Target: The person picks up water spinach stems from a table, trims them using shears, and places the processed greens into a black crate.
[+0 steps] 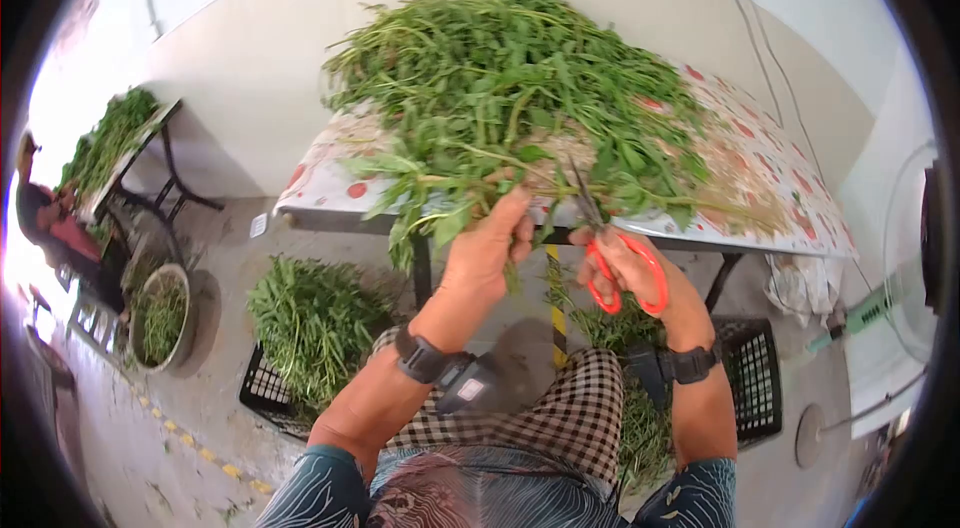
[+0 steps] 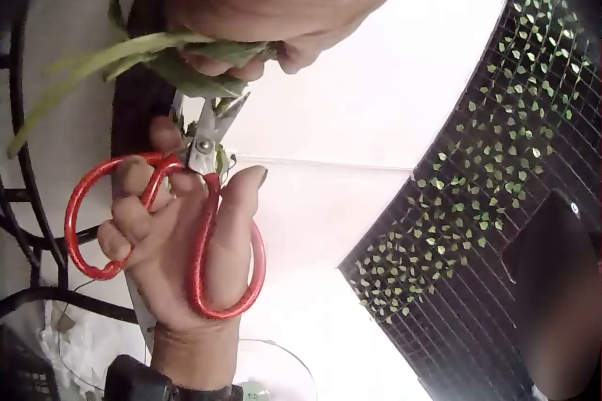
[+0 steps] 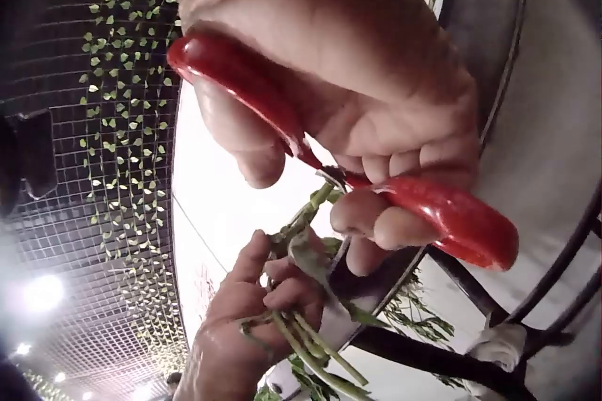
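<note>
The left hand (image 1: 487,246) grips a leafy green stem bunch (image 1: 430,183) at the table's front edge; in the left wrist view its curled fingers pinch stems (image 2: 141,48). The right hand (image 1: 640,278) holds red-handled scissors (image 1: 655,290), with fingers and thumb through the loops. Their blades (image 2: 218,124) are parted just beside the left hand's fingers in the left wrist view. In the right wrist view the right hand (image 3: 348,72) partly hides the blades, and the left hand (image 3: 245,326) holds stems (image 3: 320,354) below it.
A large heap of greens (image 1: 500,58) lies on the patterned table (image 1: 810,218). Below are greens in a black crate (image 1: 262,383), another crate (image 1: 752,368) and loose stems. At left are a round tub (image 1: 180,353), a second table with greens (image 1: 112,133) and a person (image 1: 55,218).
</note>
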Demonstrator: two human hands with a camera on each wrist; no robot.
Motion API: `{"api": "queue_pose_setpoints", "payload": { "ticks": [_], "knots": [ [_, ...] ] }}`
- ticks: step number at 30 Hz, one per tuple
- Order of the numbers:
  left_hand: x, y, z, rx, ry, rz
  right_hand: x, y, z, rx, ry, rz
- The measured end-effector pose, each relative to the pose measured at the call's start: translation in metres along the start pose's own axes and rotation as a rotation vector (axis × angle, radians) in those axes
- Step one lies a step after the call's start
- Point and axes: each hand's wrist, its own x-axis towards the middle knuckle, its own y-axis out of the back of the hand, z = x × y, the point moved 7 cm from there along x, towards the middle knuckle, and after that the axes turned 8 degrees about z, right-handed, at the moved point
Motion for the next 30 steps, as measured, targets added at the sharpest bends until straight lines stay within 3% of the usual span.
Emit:
{"api": "queue_pose_setpoints", "payload": {
  "ticks": [3, 7, 8, 11, 14, 17, 20, 30],
  "knots": [
    [0.005, 0.010, -0.002, 0.140, -0.051, -0.012, 0.005, 0.000, 0.010, -0.008, 0.010, -0.023],
    [-0.002, 0.003, 0.009, 0.323, -0.286, -0.051, 0.008, 0.001, 0.017, 0.055, -0.035, -0.045],
    [0.001, 0.004, 0.004, 0.171, -0.275, -0.097, 0.007, 0.002, 0.016, 0.068, -0.029, -0.027],
    [0.000, 0.008, 0.007, 0.121, -0.301, -0.006, 0.004, 0.000, 0.008, 0.095, -0.019, 0.001],
    [0.006, 0.011, 0.004, 0.144, -0.325, -0.026, 0.006, -0.001, 0.010, 0.111, -0.031, -0.015],
    [-0.001, 0.008, 0.007, 0.085, -0.168, 0.052, 0.008, 0.000, 0.013, 0.133, -0.048, -0.046],
    [0.007, 0.010, 0.005, 0.204, -0.138, -0.035, 0.007, 0.001, 0.011, 0.133, -0.036, -0.059],
    [0.004, 0.008, 0.008, 0.132, -0.117, 0.001, 0.005, 0.004, 0.004, -0.045, 0.032, -0.043]
  ]
}}
